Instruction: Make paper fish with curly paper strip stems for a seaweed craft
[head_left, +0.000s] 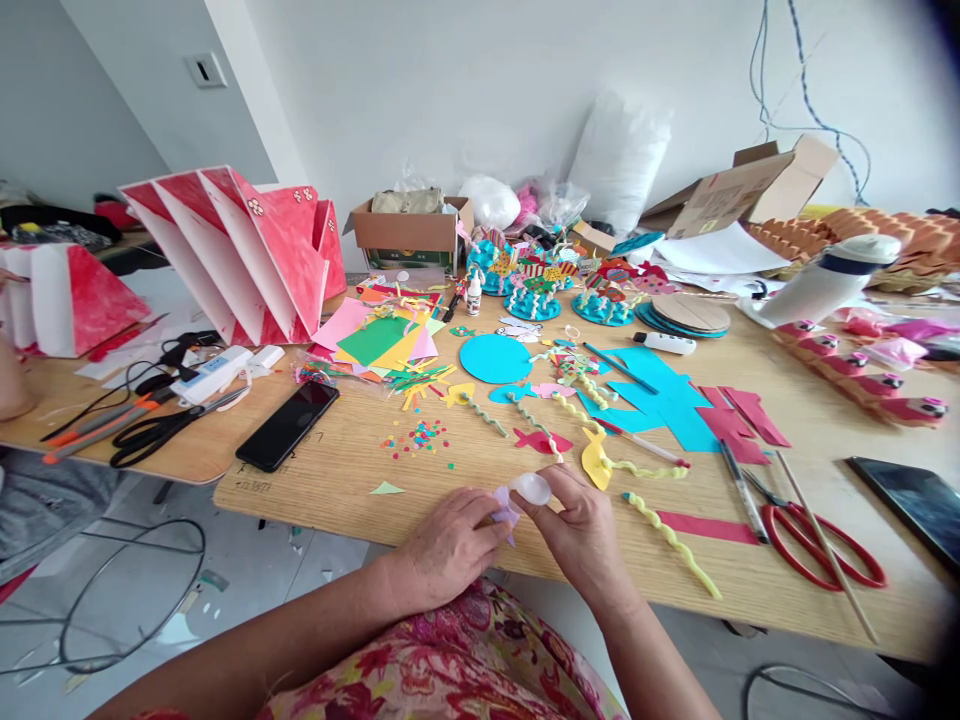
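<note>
Near the table's front edge, my left hand (457,540) pinches a small lavender paper cutout (505,510). My right hand (581,530) is closed around a small whitish bottle (532,489), its round base facing up and tilted over the paper. The bottle's tip is hidden. Just beyond my hands lie a red paper fish (541,441) with a twisted strip, a yellow paper fish (594,459) on a pale yellow twisted strip, and a loose yellow twisted strip (679,548) to the right.
Red-handled scissors (814,545), a wooden stick (829,550) and a pen (739,480) lie right. A black phone (289,427) and black scissors (161,425) lie left. Blue paper (667,390), confetti (420,440) and finished blue-based pieces (532,303) sit farther back. Another person's arm (11,380) shows far left.
</note>
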